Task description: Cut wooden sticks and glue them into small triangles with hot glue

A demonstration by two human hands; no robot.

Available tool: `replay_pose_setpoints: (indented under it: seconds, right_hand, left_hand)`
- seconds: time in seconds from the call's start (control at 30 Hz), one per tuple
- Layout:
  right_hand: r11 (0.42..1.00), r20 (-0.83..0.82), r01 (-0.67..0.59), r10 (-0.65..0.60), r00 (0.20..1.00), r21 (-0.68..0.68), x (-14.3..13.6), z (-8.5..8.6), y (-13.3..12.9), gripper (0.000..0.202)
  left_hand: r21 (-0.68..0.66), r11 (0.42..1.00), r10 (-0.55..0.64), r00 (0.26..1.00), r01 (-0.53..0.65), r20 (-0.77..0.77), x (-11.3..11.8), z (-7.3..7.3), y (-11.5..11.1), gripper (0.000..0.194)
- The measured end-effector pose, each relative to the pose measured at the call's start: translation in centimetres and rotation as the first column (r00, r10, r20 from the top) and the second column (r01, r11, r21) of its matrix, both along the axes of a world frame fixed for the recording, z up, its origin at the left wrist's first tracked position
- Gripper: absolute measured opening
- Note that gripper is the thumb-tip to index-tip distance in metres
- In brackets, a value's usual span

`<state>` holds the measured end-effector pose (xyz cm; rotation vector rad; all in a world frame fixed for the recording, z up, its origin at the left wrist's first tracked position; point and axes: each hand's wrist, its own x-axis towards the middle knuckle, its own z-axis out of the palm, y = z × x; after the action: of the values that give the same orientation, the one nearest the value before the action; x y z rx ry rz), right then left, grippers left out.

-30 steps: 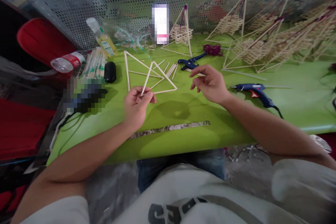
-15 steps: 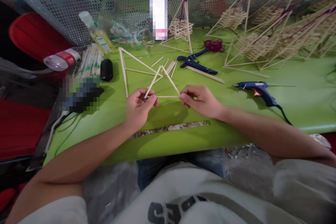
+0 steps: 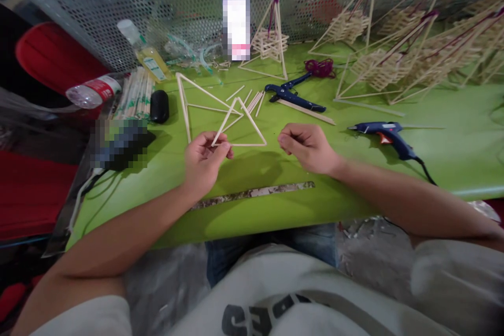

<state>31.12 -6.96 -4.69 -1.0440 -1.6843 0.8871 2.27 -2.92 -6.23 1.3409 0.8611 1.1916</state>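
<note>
A small triangle of thin wooden sticks (image 3: 252,122) is pinched at its lower left corner by my left hand (image 3: 207,160). Its top corner looks joined, and the right corner stands free. My right hand (image 3: 306,148) is a short way to the right of that corner, fingers curled and thumb against the index finger, touching nothing visible. Behind the small triangle lies a larger stick frame (image 3: 183,107). Several short cut sticks (image 3: 255,101) lie just beyond the triangle. A patterned flat strip (image 3: 255,191) is on the table nearer to me.
Dark blue cutters (image 3: 295,98) and a glue gun (image 3: 388,128) lie on the green table (image 3: 441,157). Purple thread (image 3: 319,67) is behind the cutters. Finished stick pyramids (image 3: 271,44) stand at the back and right. Bottles (image 3: 151,63) and bundled sticks (image 3: 136,92) are at left.
My right hand has let go of the triangle's right corner and moved slightly right. The triangle's top now appears closed, where a gap showed before. My left hand shifted a little left with it.
</note>
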Motion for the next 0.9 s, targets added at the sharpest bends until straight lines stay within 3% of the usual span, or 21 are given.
replay_pose_setpoints:
  seconds: [0.13, 0.2, 0.3, 0.47, 0.63, 0.9]
  right_hand:
    - [0.986, -0.011, 0.167, -0.167, 0.986, 0.024, 0.7, -0.5, 0.7, 0.049]
    - [0.981, 0.009, 0.191, -0.191, 0.981, 0.041, 0.8, -0.7, 1.0, 0.051]
    - [0.994, 0.024, 0.105, -0.106, 0.994, 0.033, 0.4, -0.7, 1.1, 0.049]
    - [0.993, -0.018, -0.073, 0.072, 0.997, -0.094, -0.9, -0.3, 0.3, 0.048]
    - [0.973, -0.010, -0.141, 0.142, 0.990, -0.183, -1.4, -0.4, -0.4, 0.041]
    - [0.921, -0.129, -0.248, 0.219, 0.967, -0.300, -1.5, -0.9, -0.4, 0.037]
  left_hand:
    - [0.040, 0.999, 0.000, 1.000, 0.001, -0.008, 0.0, 0.1, 0.0, 0.016]
    - [0.081, 0.997, -0.017, 0.999, 0.019, -0.027, 0.0, 0.2, -0.2, 0.015]
    - [0.129, 0.990, -0.044, 0.997, 0.052, -0.061, 0.1, 0.4, -0.7, 0.014]
    - [0.135, 0.986, -0.086, 0.991, 0.100, -0.105, 0.3, 0.4, -1.3, 0.017]
    - [0.124, 0.981, -0.133, 0.984, 0.147, -0.119, 0.3, 0.0, -1.6, 0.021]
    - [0.027, 0.976, -0.217, 0.976, 0.218, -0.030, 0.3, 0.4, -1.5, 0.021]
